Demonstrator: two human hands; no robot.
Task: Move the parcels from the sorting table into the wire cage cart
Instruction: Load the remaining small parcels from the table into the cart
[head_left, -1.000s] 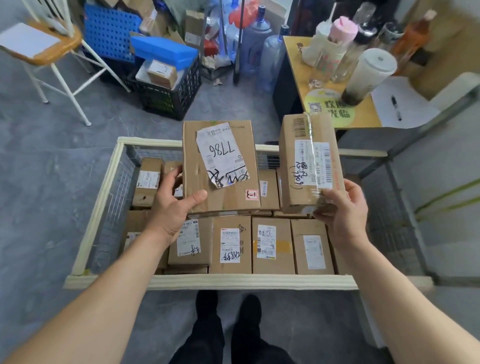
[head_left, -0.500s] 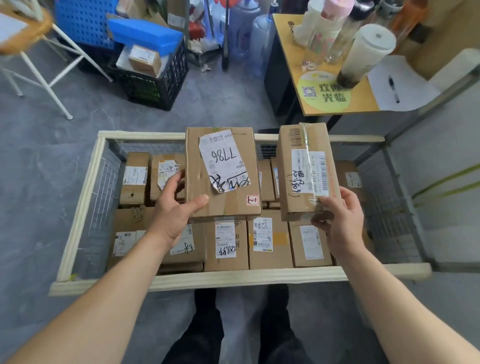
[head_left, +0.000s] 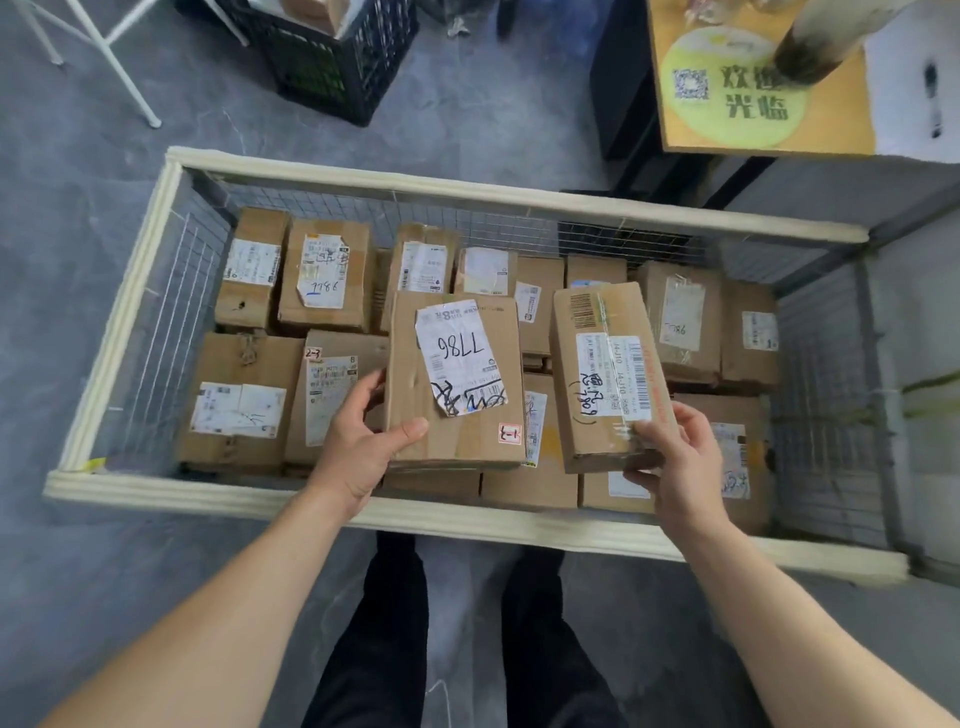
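**Two more parcels on their way into a well-filled cart**

Both carried parcels have sunk since a second ago, from level with the far rim of the wire cage cart (head_left: 363, 512) to well inside its outline.

The left hand (head_left: 358, 447) has its fingers (head_left: 363, 384) curled round the left edge of the wide parcel (head_left: 457, 384), the one marked 7786, with the thumb pressed on its top face. The right hand (head_left: 675, 462) pinches the near end of the narrow parcel (head_left: 608, 379), thumb on top and fingers beneath. Both parcels sit side by side over the middle of the cart, above its load; whether either touches the boxes below cannot be told.

Beneath them the stacked parcels (head_left: 239, 400) cover the cart's floor from wall to wall, so much of the job looks done. These two have yet to be released. The sorting table cannot be made out, so how many parcels wait there is unknown.
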